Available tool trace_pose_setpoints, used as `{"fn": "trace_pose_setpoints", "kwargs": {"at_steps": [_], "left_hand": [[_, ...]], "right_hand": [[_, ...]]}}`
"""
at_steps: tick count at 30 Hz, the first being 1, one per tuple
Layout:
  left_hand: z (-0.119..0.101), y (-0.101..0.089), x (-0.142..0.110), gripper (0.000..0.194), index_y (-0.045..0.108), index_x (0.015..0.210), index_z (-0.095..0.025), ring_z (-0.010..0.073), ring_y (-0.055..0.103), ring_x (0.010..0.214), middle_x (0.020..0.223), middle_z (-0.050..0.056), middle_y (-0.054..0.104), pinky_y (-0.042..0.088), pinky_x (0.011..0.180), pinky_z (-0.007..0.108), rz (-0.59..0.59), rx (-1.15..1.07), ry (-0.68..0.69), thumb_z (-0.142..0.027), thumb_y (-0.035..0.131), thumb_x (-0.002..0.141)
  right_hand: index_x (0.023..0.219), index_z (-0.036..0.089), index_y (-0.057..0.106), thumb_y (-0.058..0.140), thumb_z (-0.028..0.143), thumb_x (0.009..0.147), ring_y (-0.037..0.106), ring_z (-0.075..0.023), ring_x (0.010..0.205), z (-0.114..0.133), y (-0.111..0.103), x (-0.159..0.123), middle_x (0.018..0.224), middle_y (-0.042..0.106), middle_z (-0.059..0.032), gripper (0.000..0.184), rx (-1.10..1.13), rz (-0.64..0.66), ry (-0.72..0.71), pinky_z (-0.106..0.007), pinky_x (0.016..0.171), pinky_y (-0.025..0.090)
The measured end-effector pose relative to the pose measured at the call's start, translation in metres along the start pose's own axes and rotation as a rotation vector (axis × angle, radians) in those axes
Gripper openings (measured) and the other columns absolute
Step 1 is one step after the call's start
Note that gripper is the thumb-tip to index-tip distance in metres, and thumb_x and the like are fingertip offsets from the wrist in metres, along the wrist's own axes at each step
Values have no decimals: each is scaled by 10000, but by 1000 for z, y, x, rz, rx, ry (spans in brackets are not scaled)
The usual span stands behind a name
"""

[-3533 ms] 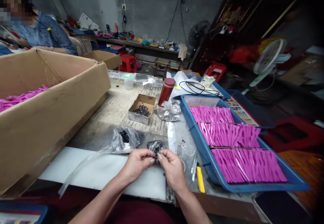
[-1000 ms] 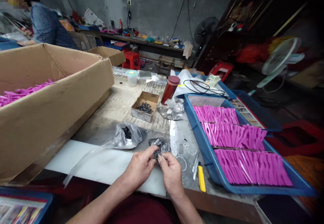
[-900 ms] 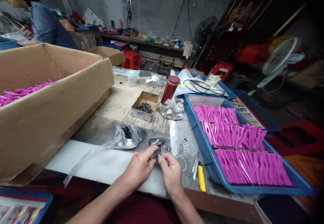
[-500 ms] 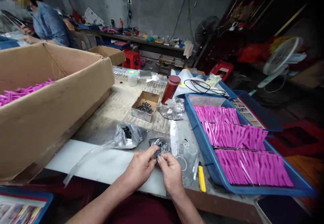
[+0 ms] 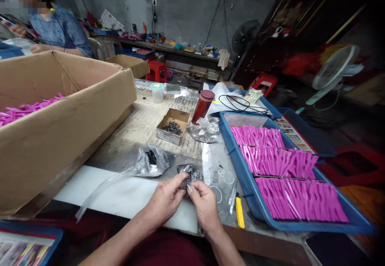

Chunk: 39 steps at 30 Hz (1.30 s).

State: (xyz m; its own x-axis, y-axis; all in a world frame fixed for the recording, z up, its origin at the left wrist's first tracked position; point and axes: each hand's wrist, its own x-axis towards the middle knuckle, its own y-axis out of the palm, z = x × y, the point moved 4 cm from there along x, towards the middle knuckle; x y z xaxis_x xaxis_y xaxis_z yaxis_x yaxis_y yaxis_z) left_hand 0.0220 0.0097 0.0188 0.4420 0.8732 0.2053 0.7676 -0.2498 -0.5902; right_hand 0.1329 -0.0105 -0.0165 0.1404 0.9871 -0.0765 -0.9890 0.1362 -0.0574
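Note:
My left hand [image 5: 166, 200] and my right hand [image 5: 204, 204] meet at the table's near edge, fingertips pinched together on a small clear plastic bag [image 5: 190, 174] holding small black parts. Both hands grip the bag's near end. To its left lies a larger clear bag [image 5: 150, 162] with more black parts. A small open cardboard box [image 5: 173, 127] of black parts sits farther back.
A big cardboard box [image 5: 60, 121] with pink pieces fills the left. A blue tray [image 5: 240, 170] of pink pieces lies right. A yellow-handled tool [image 5: 239, 212], a red bottle [image 5: 202, 106] and a plastic cup [image 5: 157, 92] stand nearby. Another person [image 5: 54, 29] sits far left.
My hands have stayed pinched on the small bag, shifting only slightly. The person at far left has moved a little to the right. The view dropped and shifted since 3.5 s ago.

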Motion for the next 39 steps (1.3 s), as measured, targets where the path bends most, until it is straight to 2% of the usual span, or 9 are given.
{"fn": "trace_pose_setpoints", "kwargs": {"at_steps": [7,24,35,39], "left_hand": [[1,-1,-3,343,469,1026,-159,102,547,614,665,-4,577,440,594,188,2,-42,16,-85,399,699],[3,0,-1,419,431,1083,-176,94,498,570,615,-25,529,412,575,187,81,8,-11,-64,387,682],[6,1,3,411,453,1069,-174,98,499,581,613,-26,532,404,592,197,71,-47,-42,-69,394,676],[8,-10,13,357,495,1011,-177,93,490,562,603,-34,526,399,569,191,-14,-121,-94,-103,428,669]], "right_hand": [[578,158,461,479,316,696,335,-84,494,0,1,-2,514,378,51,197,41,23,17,-198,469,301],[552,161,441,444,286,716,346,-88,501,12,0,-4,508,377,45,205,-171,65,-53,-195,465,298],[564,158,481,469,287,708,381,-89,497,12,-1,-2,505,418,40,194,-209,24,-63,-186,462,321],[651,146,537,459,313,722,396,-98,522,10,-5,1,546,458,22,198,-181,43,-58,-187,470,333]]}}
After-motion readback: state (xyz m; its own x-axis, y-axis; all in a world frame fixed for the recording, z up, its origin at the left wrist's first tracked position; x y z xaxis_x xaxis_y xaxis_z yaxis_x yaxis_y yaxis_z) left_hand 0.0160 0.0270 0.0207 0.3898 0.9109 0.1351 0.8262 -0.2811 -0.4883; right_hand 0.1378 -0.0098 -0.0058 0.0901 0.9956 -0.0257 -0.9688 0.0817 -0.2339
